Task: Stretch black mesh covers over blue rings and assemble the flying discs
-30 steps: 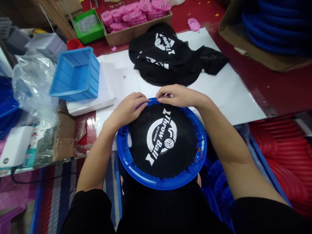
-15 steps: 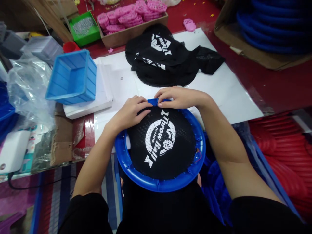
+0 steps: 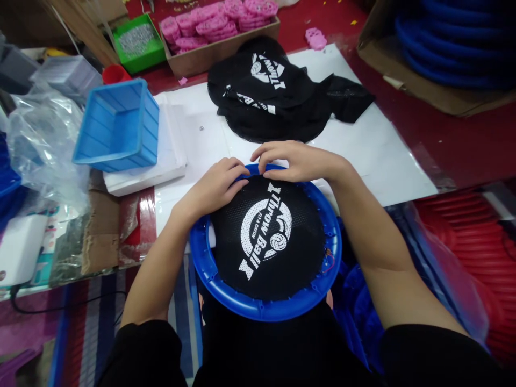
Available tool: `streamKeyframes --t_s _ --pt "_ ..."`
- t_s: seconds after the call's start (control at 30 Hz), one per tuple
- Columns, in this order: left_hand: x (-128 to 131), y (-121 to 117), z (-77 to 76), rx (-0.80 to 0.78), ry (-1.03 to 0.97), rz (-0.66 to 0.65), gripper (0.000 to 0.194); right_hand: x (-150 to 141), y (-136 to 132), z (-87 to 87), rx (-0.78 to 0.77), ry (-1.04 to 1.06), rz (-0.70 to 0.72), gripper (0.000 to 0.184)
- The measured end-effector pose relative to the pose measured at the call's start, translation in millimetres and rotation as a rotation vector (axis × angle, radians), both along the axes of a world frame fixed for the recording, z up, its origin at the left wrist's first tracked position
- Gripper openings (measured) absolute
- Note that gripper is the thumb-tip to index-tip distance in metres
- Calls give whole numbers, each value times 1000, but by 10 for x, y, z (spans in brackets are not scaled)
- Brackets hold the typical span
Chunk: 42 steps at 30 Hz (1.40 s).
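Note:
A blue plastic ring (image 3: 258,312) rests at my lap, tilted against the table's near edge. Black mesh (image 3: 226,226), printed in white with "Throw Ball", stretches across its inside. My left hand (image 3: 220,185) grips the ring's far rim on the left, its thumb on the mesh edge. Close beside it, my right hand (image 3: 294,161) bends over the same rim, thumb and fingers at the mesh edge, index finger raised a little. My fingertips hide the exact grip. Thin red wire (image 3: 330,263) shows at the ring's right side.
Loose black mesh discs (image 3: 278,107) lie on the white sheet (image 3: 193,145). At left stands a blue bin (image 3: 116,126); behind are a green tray (image 3: 139,43) and a carton of pink parts (image 3: 221,48). Blue rings (image 3: 451,48) are stacked at right, red rings (image 3: 463,252) below.
My right fingers have shifted slightly left and lifted a little at the rim. My left hand stays at nearly the same spot, and the ring has barely moved.

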<state>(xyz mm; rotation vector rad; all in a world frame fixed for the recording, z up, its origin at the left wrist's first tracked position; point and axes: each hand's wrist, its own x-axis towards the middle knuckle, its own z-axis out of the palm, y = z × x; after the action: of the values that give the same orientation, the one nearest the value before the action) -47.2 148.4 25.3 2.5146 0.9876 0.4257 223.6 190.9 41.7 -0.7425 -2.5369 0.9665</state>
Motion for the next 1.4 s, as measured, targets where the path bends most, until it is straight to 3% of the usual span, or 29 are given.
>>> streamKeyframes --t_s 0.17,0.37,0.6,0.77,0.97,1.23,1.4 --pt "-67 -32 76 8 -71 -7 21 10 27 -86 18 -15 110 21" --pt "-84 -19 15 9 -10 -110 27 35 66 -199 -7 -50 110 21" --pt "-101 5 -11 18 7 -119 34 109 38 -83 -43 -90 131 25" --pt "-124 -3 17 20 -29 -120 35 152 28 -15 10 -65 30 25" --pt "-138 -18 56 58 -80 -62 36 113 26 -31 16 -26 18 27" --pt "-76 11 -96 12 8 -68 33 65 40 -101 -12 -42 56 24" --pt "-47 45 -89 -18 35 -49 27 36 27 -105 -6 -49 60 24"
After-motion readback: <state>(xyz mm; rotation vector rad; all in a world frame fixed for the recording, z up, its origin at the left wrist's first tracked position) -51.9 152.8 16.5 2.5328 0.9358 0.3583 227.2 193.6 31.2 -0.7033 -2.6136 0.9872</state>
